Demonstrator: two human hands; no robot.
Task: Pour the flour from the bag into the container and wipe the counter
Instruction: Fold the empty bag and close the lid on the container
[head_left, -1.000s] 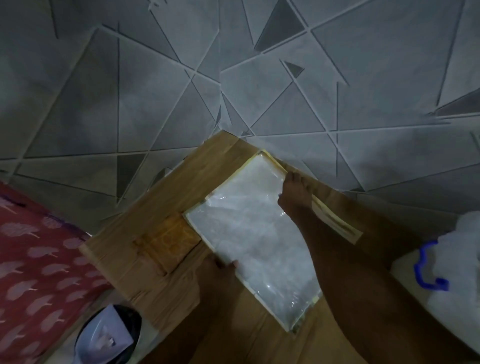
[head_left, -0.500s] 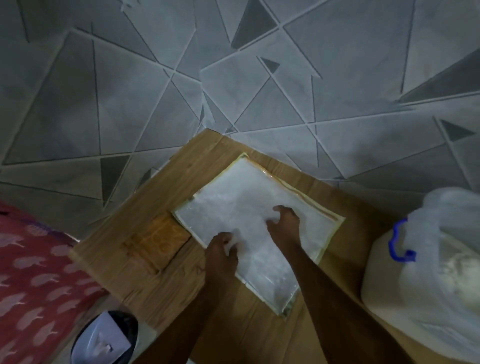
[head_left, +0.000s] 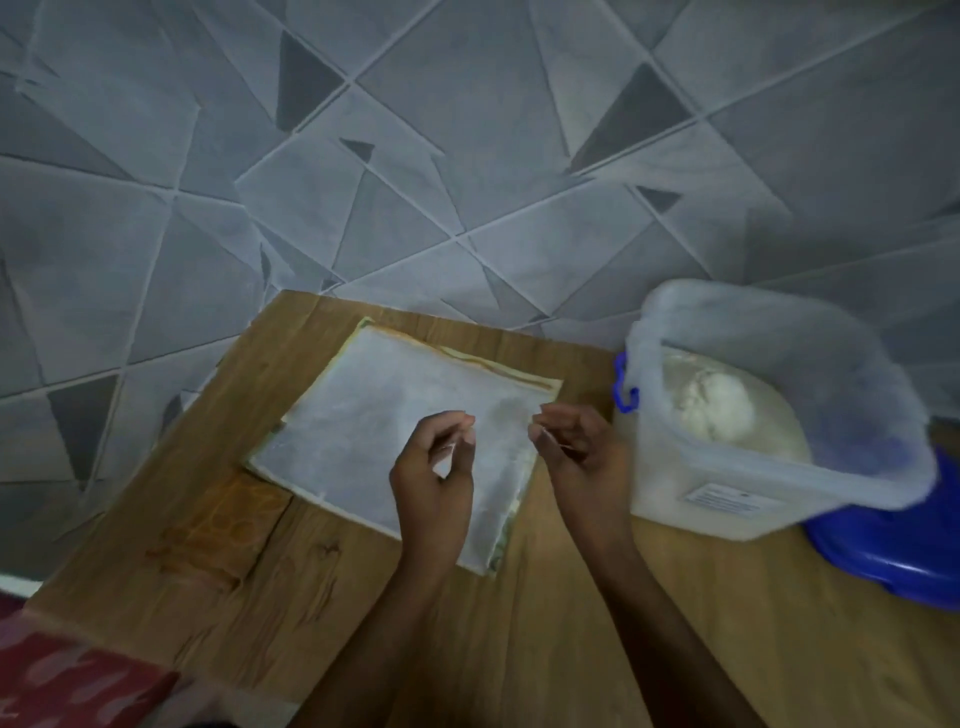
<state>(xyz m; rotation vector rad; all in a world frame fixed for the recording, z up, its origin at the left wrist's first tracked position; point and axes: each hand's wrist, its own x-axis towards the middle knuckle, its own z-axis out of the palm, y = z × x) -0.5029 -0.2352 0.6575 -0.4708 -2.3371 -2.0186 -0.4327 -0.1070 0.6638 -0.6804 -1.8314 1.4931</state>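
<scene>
The flour bag (head_left: 384, 415) lies flat on the wooden counter (head_left: 270, 587), whitish with a yellow-brown rim. My left hand (head_left: 434, 470) hovers over its near right part, fingers loosely curled, thumb near the fingertips, holding nothing. My right hand (head_left: 574, 449) hovers at the bag's right edge, also loosely curled and holding nothing. To the right stands the clear plastic container (head_left: 779, 483) with a blue side clip (head_left: 623, 384). A mound of white flour (head_left: 717, 405) sits inside it.
A blue lid (head_left: 883, 551) lies under or behind the container at the right edge. A grey wall with triangle patterns (head_left: 467, 156) rises behind the counter. Red patterned fabric (head_left: 67, 686) shows at the lower left, past the counter's edge.
Both hands were pressing on the flat bag and have lifted off it, fingers now curled. The view has swung right, bringing the container fully into sight.
</scene>
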